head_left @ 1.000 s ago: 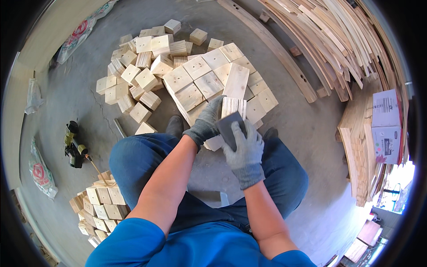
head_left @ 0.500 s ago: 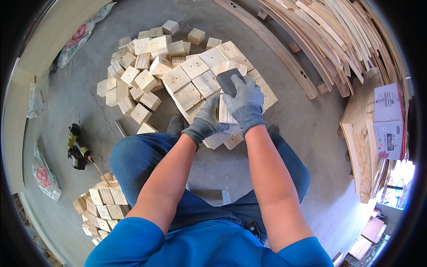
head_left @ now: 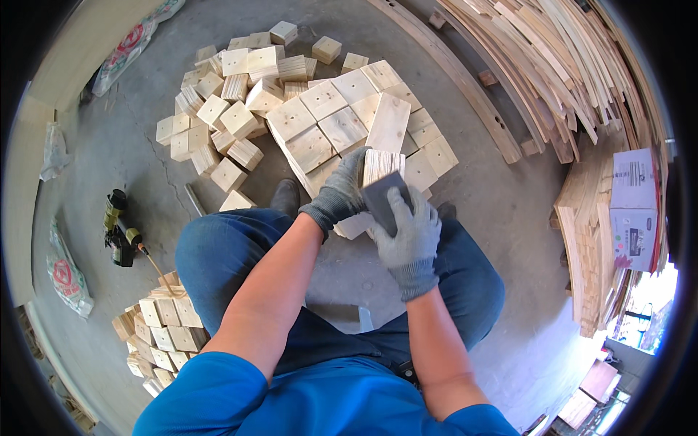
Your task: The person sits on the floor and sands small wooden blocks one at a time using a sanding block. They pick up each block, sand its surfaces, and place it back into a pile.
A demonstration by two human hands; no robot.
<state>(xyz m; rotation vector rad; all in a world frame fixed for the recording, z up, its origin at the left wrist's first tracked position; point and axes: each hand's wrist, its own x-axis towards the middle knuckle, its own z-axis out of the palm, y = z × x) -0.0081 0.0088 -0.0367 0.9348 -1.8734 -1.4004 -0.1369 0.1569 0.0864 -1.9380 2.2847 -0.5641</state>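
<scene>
I sit with a pale wooden block (head_left: 381, 166) held upright between my knees. My gloved left hand (head_left: 342, 190) grips the block's left side. My gloved right hand (head_left: 408, 234) presses a dark grey sanding block (head_left: 383, 198) against the block's near face. A large heap of similar square wooden blocks (head_left: 313, 116) lies on the concrete floor just beyond my hands.
A second stack of wooden blocks (head_left: 163, 327) sits by my left thigh. A black-and-yellow power tool (head_left: 118, 231) lies on the floor to the left. Long curved wooden slats (head_left: 567, 65) pile up at the right, with a cardboard box (head_left: 634, 207) on stacked boards.
My right hand with the sanding block went up to the top of the wooden block and has come back down toward me. My left hand kept its grip.
</scene>
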